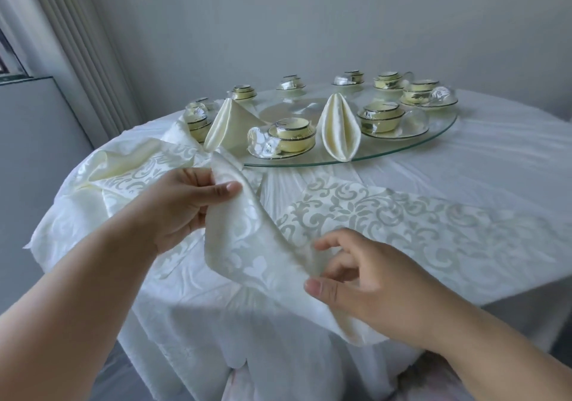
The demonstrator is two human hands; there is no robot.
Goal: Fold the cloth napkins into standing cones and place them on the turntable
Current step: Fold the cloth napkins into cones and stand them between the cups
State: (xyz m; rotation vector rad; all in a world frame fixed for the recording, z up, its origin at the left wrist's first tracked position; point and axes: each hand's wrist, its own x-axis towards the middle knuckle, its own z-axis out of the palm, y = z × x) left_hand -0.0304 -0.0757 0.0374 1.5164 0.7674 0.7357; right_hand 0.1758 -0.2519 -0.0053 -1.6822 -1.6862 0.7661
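White damask cloth is covering the round table (pixel 464 159), and on it the glass turntable (pixel 445 128) is carrying stacked cream cups and saucers (pixel 291 140) around its rim. Two folded napkins are already sitting there: a pleated upright one (pixel 339 128) at the near edge of the glass, and a cone-shaped one (pixel 229 121) at the left, though whether its base is resting on the glass or just beside it is hard to tell. More loose napkins (pixel 123 168) are lying in a heap on the table's left side, so most of the folding appears to be waiting. The napkin in hand (pixel 260 245) is hanging slack above the near table edge, unfolded and showing no cone shape yet. The left hand (pixel 185 205) is pinching its upper corner between thumb and curled fingers, while the right hand (pixel 359 280) is pinching the lower edge with thumb and forefinger, the other fingers spreading loosely.
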